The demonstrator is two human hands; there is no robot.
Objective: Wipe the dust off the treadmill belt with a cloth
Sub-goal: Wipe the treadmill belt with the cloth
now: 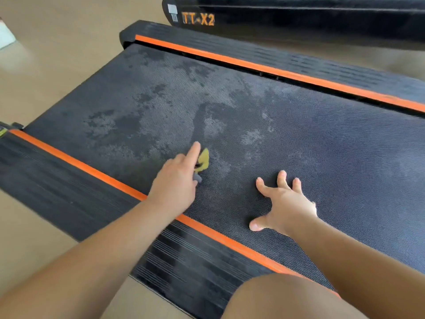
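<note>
Yellow cloth (204, 158): only a small crumpled corner shows. The rest is hidden under the left hand (177, 183) that grips it. Which fingers pinch it: cannot tell.
Dark grey lump (198, 178) just below the cloth, at the hand's edge: unidentifiable.
Black textured treadmill belt (299, 134): cut off by the right edge.
Second black treadmill (299, 17) at top: cut by the top and right edges. Its grey sticker (173, 12) is too blurred to read.
White object (5, 36) at left edge: cut off, blurred.
Bare knee (287, 300): cut off by the bottom edge.
</note>
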